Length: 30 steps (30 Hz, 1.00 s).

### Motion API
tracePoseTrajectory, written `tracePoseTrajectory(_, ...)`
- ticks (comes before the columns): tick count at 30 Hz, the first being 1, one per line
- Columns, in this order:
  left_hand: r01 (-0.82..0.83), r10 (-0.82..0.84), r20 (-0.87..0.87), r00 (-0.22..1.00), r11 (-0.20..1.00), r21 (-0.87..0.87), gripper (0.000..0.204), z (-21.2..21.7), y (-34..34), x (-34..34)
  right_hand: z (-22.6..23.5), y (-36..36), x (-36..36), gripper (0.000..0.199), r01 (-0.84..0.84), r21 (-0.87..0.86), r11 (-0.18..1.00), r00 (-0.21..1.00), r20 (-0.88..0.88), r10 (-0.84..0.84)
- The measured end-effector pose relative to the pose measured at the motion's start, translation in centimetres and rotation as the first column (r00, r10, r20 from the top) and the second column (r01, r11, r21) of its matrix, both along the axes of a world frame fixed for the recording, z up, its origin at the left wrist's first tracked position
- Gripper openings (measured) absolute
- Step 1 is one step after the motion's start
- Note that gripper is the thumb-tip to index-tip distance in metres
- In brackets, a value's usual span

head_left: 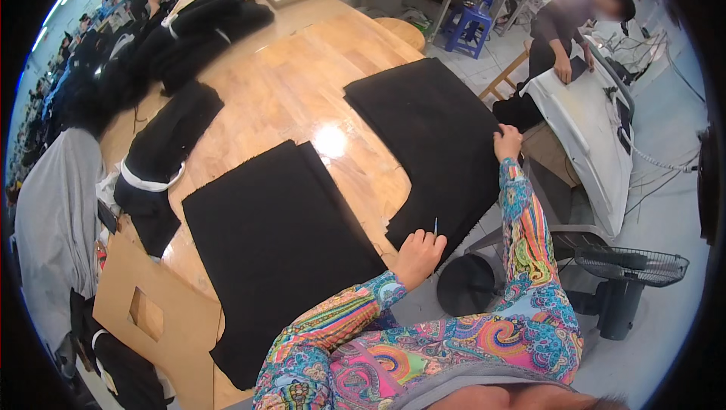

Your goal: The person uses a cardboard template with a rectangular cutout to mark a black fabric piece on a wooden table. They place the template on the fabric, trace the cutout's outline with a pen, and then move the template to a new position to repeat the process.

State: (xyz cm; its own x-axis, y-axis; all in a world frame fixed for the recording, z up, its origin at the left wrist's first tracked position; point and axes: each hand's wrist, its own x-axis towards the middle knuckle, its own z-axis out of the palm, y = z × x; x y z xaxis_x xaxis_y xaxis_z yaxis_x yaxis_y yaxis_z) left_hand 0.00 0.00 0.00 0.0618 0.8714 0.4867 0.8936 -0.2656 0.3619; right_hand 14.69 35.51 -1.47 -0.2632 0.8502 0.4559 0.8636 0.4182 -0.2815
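Note:
Two stacks of black cut fabric lie on the wooden table. My left hand (pixel 420 259) rests at the near end of the right fabric stack (pixel 423 126). Its fingers are closed around a thin pen-like tool (pixel 436 227), whose slim tip points up and away from me. My right hand (pixel 508 142) is at the right edge of the same stack, with bent fingers gripping the cloth's border. Left of it lies the other fabric stack (pixel 276 247), its near right part passing under my left forearm. Frayed edges show on both.
A black bundle tied with a white strip (pixel 155 176) and a brown cardboard pattern (pixel 162 319) lie to the left. Black cloth heaps (pixel 197 32) stand farther back. A grey fan (pixel 631 266) is at the right. A co-worker (pixel 563 28) handles dark cloth at a white board (pixel 582 123).

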Motion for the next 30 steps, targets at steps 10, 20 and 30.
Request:
tracePoseTrajectory(10,0.101,-0.100,0.072,0.992,0.995,-0.019,0.012,2.9,-0.2,-0.2,-1.4,-5.0,-1.8,0.051,-0.028,-0.187,0.982,0.991,0.124,0.052)
tracePoseTrajectory(20,0.121,-0.104,0.145,0.984,0.986,-0.111,0.010,0.3,-1.0,0.4,-2.5,-5.0,-1.1,0.047,-0.100,0.005,0.995,0.978,0.185,0.097)
tracePoseTrajectory(30,-0.658,0.672,0.327,0.665,0.734,-0.168,0.016,6.4,-20.4,-16.4,3.8,-15.6,-8.8,0.043,-0.455,0.032,0.890,0.884,-0.110,0.455)
